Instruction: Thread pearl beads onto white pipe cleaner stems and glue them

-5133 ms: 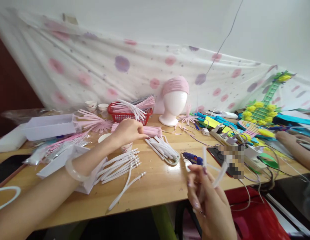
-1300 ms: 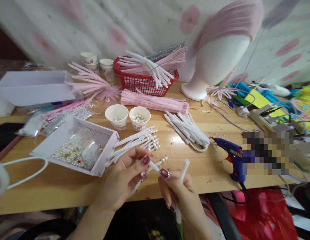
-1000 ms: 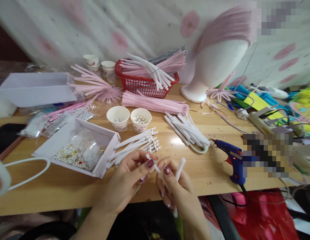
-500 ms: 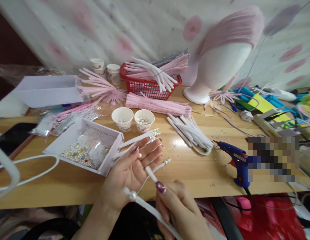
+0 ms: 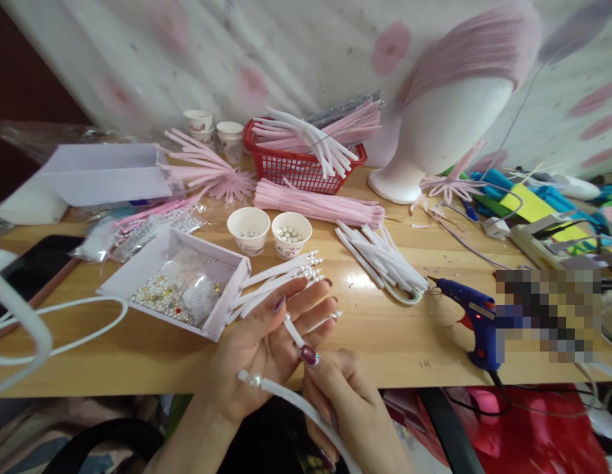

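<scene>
My left hand (image 5: 266, 349) is palm up with its fingers stretched out. A small pearl bead (image 5: 286, 317) rests at the base of its fingers, beside the thumb. My right hand (image 5: 335, 388) pinches a white pipe cleaner (image 5: 296, 334) near one end, and that end meets the bead. The other end curves back over my left wrist and carries a pearl (image 5: 255, 382) just short of its tip. Behind my left fingers lie several finished white stems (image 5: 266, 289) tipped with pearls, partly hidden by the hand.
A white box of beads (image 5: 236, 280) stands left of two paper cups (image 5: 249, 230) with beads. White pipe cleaners (image 5: 382, 263), a pink bundle (image 5: 320, 204) and a red basket (image 5: 300, 171) lie behind. At right are a blue glue gun (image 5: 473, 316) and a foam head (image 5: 448, 131).
My right hand has brought the pipe cleaner's end up to the bead in my left palm. The whole view has shifted slightly.
</scene>
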`<state>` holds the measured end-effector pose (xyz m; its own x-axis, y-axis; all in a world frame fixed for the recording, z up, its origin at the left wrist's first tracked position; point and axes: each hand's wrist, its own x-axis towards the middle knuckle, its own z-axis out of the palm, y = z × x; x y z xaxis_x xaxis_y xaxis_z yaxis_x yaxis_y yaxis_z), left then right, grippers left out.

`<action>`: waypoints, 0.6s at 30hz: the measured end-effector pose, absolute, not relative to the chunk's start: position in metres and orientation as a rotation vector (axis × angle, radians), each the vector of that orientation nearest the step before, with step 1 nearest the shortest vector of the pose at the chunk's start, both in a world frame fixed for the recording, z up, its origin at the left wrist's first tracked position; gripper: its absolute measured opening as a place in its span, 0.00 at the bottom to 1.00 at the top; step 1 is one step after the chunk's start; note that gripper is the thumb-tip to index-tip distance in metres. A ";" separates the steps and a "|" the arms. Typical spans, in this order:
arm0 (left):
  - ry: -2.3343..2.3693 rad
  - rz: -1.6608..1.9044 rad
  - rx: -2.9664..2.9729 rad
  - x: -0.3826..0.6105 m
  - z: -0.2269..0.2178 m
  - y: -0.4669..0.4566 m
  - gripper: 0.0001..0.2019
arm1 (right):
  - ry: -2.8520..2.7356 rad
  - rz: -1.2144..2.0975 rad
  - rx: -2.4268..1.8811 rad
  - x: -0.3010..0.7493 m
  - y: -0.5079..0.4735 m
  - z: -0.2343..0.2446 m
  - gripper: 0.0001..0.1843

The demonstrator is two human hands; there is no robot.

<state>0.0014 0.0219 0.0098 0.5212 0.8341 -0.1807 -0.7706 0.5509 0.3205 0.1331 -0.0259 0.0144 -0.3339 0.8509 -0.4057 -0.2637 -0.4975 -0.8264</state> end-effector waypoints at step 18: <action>0.214 0.926 0.340 -0.003 0.010 0.026 0.10 | -0.959 1.915 -1.108 0.138 -0.025 0.011 0.36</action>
